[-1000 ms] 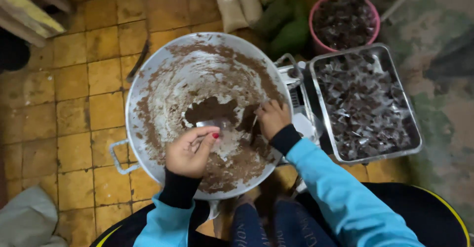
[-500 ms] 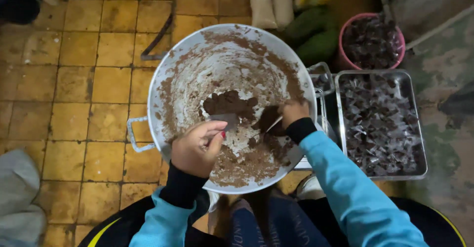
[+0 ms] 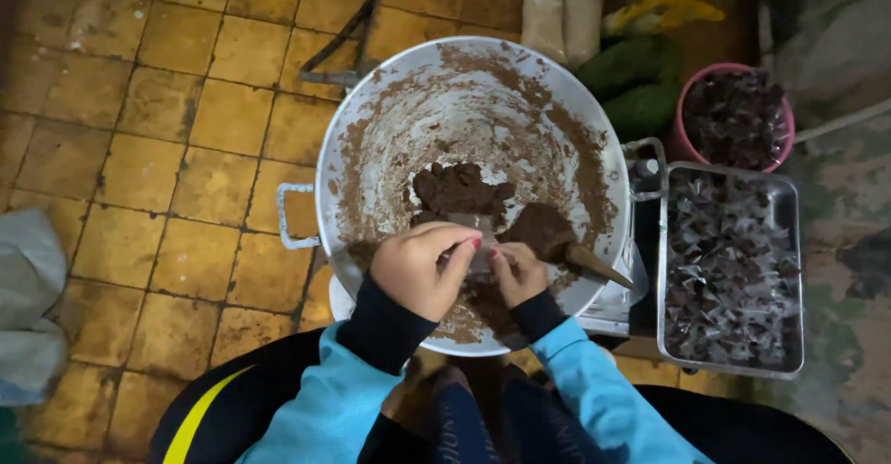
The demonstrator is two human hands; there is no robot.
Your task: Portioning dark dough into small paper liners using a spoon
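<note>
We see yellow tiled floor at left, metal tray of dark wrapped pieces at right, pink bucket above it, green bags at upper right.

Light-blue sleeves, black cuffs, seemingly red-painted thumbnail.

The big round metal basin shows a dull, brushed grey finish smeared with rough, crumbly brown paste. The rectangular steel tray looks smoother and faintly shiny, the round pink tub plastic. The yellow floor tiles look matt and worn.
</note>
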